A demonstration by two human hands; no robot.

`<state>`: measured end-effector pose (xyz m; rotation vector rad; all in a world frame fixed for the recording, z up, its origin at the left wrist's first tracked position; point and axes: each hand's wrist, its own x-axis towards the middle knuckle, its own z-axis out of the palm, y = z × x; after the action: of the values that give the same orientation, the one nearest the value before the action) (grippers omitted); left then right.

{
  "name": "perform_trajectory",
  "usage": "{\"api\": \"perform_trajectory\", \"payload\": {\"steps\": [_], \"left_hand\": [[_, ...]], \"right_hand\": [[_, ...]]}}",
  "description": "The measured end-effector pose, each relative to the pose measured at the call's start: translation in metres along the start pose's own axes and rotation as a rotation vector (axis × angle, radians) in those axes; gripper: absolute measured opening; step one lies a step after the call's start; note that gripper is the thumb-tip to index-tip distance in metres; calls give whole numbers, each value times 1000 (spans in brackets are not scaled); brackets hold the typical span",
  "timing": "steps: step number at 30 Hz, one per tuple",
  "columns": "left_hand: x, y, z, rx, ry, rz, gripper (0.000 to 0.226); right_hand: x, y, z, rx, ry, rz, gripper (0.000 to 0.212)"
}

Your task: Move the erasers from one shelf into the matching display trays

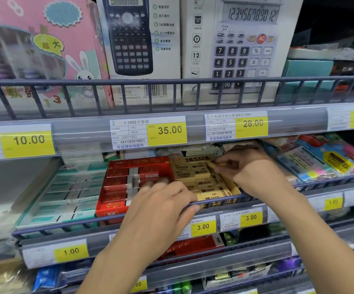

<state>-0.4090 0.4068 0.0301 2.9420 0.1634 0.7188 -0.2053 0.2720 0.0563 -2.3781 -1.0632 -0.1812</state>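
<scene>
We are mid-placement: our right hand (pixel 250 172) pinches a beige eraser (pixel 215 165) over the beige tray (pixel 233 188), centre frame; left hand (pixel 163 206), fingers relaxed, rests on the shelf rail (pixel 65 227). Next, seat it flush.

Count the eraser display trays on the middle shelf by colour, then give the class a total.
Teal display tray: 1
Red display tray: 1
Yellow display tray: 1
Total: 3
</scene>
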Motion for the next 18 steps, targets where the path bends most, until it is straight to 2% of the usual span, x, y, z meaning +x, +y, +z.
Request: {"api": "perform_trajectory", "payload": {"steps": [3, 7, 18], "left_hand": [[0, -1, 0, -6, 1, 1, 33], [1, -2, 2, -5, 24, 7, 26], [-2, -5, 6, 5, 59, 20, 30]], "right_hand": [[13, -7, 3, -189, -121, 6, 30], [18, -3, 3, -210, -217, -3, 26], [25, -3, 11, -203, -171, -29, 21]]}}
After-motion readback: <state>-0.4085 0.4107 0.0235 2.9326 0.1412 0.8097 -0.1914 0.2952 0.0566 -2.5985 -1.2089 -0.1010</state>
